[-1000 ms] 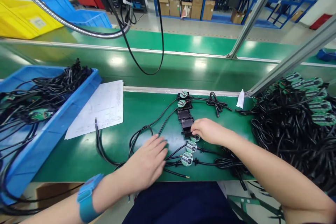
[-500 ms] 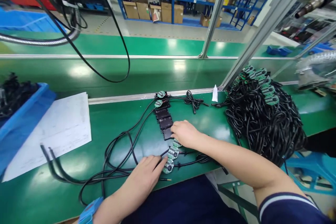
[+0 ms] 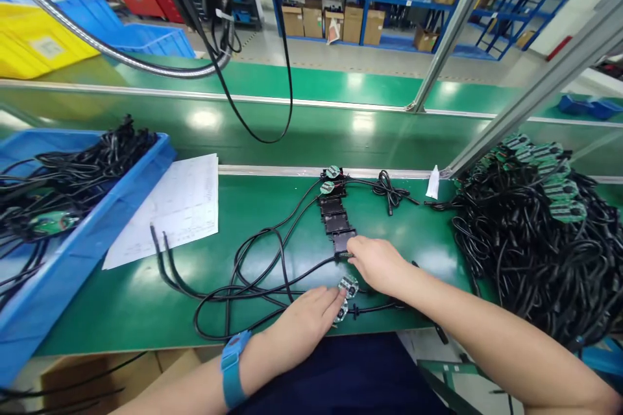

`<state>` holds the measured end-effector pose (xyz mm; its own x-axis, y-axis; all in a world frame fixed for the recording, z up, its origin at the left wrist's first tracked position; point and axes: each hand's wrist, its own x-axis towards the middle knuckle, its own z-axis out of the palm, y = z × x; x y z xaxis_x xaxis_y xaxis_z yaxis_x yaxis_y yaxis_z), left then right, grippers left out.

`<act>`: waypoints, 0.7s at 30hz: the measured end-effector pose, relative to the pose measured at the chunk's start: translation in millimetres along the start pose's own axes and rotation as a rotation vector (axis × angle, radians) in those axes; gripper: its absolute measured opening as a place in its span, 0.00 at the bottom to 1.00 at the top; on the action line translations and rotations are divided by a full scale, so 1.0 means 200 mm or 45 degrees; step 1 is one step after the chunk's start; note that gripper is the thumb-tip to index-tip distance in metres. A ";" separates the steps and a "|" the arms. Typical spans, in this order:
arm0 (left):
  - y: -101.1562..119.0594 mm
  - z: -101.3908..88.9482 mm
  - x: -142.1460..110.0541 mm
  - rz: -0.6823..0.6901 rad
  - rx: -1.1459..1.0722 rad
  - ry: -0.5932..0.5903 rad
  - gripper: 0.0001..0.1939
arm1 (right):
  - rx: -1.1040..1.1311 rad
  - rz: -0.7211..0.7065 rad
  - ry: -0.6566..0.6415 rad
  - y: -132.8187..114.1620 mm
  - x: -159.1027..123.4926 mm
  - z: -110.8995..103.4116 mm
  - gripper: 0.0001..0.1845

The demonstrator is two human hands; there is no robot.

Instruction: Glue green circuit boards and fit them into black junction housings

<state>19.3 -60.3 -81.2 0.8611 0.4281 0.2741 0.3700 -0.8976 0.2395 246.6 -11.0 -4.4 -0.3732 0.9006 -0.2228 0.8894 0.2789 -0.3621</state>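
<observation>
My right hand (image 3: 377, 264) pinches a circuit board at the near end of a row of black plastic housings (image 3: 337, 223). That board is mostly hidden by my fingers, and a black cable runs left from it. Flat, with fingers stretched out, my left hand (image 3: 311, 316) rests beside two round green circuit boards (image 3: 349, 285), its fingertips touching them. Two more round boards (image 3: 327, 187) sit on the far housings, with cables attached. Loops of black cable (image 3: 238, 292) spread over the green bench to the left.
To the right lies a big heap of black cables (image 3: 540, 253) with green boards. A blue bin (image 3: 92, 227) of cables stands left, beside paper sheets (image 3: 195, 207). A small white tube (image 3: 433, 183) stands near the metal post (image 3: 530, 71). One cable loop (image 3: 287, 97) hangs overhead.
My right hand has picked up one of the boards near me and brought it to the nearest housing. My left hand stays by the remaining two. The view has swung left.
</observation>
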 end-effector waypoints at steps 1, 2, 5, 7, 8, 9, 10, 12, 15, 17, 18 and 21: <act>0.01 0.00 0.00 0.000 -0.013 -0.011 0.30 | -0.017 -0.033 -0.014 0.00 0.02 -0.02 0.03; 0.02 -0.01 0.00 -0.009 -0.038 -0.024 0.29 | 0.016 -0.055 -0.048 0.01 0.05 -0.03 0.03; 0.04 -0.05 0.00 -0.141 -0.171 -0.037 0.28 | 0.185 -0.051 -0.139 0.08 0.16 -0.09 0.05; 0.04 -0.06 0.00 -0.322 -0.271 -0.003 0.28 | 0.121 0.028 -0.059 0.12 0.21 -0.10 0.07; 0.04 -0.07 0.00 -0.423 -0.311 0.016 0.26 | 0.025 0.085 0.025 0.13 0.21 -0.10 0.10; 0.04 -0.07 0.01 -0.511 -0.347 0.022 0.24 | -0.080 0.136 0.114 0.12 0.19 -0.10 0.13; 0.04 -0.07 0.01 -0.573 -0.380 0.013 0.21 | -0.166 0.169 0.189 0.10 0.16 -0.09 0.15; 0.04 -0.07 0.03 -0.630 -0.438 -0.029 0.16 | -0.216 0.174 0.257 0.04 0.08 -0.05 0.14; 0.04 -0.08 0.04 -0.639 -0.495 0.009 0.13 | -0.039 0.146 0.109 -0.04 -0.06 0.03 0.16; 0.05 -0.10 0.03 -0.621 -0.492 0.091 0.14 | 0.145 0.154 -0.080 -0.04 -0.10 0.08 0.18; 0.06 -0.10 0.03 -0.601 -0.471 0.115 0.13 | 0.264 0.159 -0.182 -0.03 -0.11 0.10 0.18; 0.07 -0.09 0.04 -0.503 -0.352 0.080 0.09 | 0.499 0.190 -0.349 0.00 -0.06 0.17 0.16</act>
<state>25.6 -66.7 -59.3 0.6476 0.7437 0.1659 0.5504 -0.6072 0.5730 243.3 -33.2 -32.0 -0.3518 0.7858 -0.5087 0.7919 -0.0399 -0.6094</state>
